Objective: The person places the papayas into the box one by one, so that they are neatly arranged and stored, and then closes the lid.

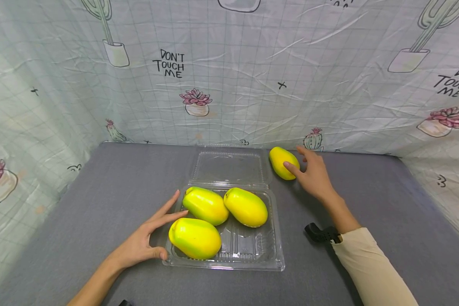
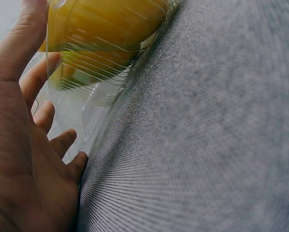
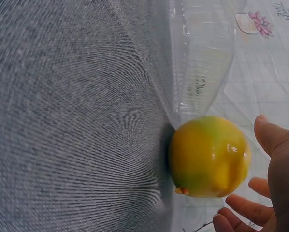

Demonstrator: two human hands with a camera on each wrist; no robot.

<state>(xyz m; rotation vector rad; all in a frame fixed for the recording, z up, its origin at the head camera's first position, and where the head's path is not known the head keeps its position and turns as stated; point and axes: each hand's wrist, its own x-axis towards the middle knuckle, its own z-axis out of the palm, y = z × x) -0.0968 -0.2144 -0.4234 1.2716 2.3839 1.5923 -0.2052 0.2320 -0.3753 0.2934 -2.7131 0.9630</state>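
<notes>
A clear plastic clamshell box (image 1: 245, 250) lies with its lid folded back, three yellow-green mangoes inside: one at the front left (image 1: 195, 239), one behind it (image 1: 205, 205) and one at the right (image 1: 246, 207). At the box's left side my left hand (image 1: 141, 240) is spread, thumb by the front corner and fingers along the edge. A further mango (image 1: 281, 162) lies on the table right of the lid. My right hand (image 1: 315, 176) reaches over it with thumb and fingers apart; in the right wrist view the fingers (image 3: 251, 210) are extended beside this mango.
The transparent lid (image 1: 229, 168) lies flat behind the box. A grey cloth (image 1: 80, 221) covers the table. Behind and at both sides hangs a patterned curtain (image 1: 245, 85). A black strap (image 1: 321, 233) is on the right wrist.
</notes>
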